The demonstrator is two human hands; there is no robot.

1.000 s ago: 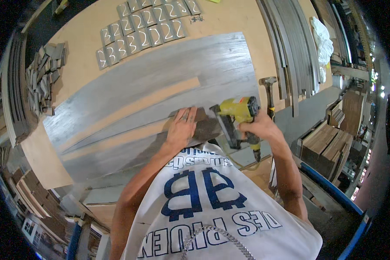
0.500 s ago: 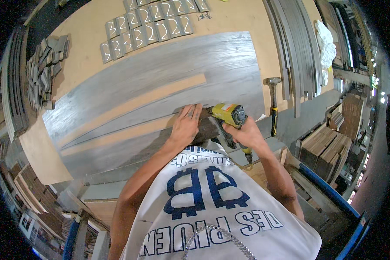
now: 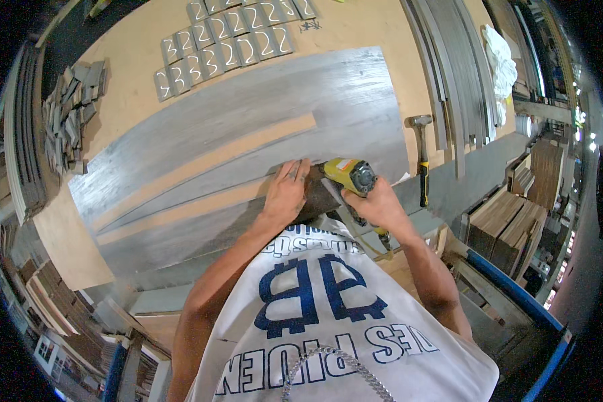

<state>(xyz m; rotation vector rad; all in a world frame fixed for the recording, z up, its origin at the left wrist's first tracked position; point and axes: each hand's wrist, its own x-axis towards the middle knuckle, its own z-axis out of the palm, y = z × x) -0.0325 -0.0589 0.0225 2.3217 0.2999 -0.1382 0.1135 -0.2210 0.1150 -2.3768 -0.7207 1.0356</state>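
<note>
A yellow and black air nail gun (image 3: 345, 175) is in my right hand (image 3: 376, 205), which is wrapped round its handle. Its nose rests at the near side of a large grey wood-grain panel (image 3: 248, 100), just right of my left hand (image 3: 289, 191). That hand lies with its fingers stretched out over the panel's near part, next to a dark wood strip; its thumb is hard to see. Two bare tan slots (image 3: 204, 158) run along the panel, with a narrow grey strip between them. What the nose touches is partly hidden.
Beyond the panel lie rows of small grey pieces (image 3: 228, 50) with white chalk marks. A hammer (image 3: 422, 157) lies to the right, near long grey strips (image 3: 445, 74) and a white cloth (image 3: 500, 60). Offcuts (image 3: 74, 110) are heaped at left; stacked boards (image 3: 506, 224) stand at right.
The nail gun has shifted and tilted slightly in my right hand. My left hand stays in the same place on the panel, and the whole view has moved a little.
</note>
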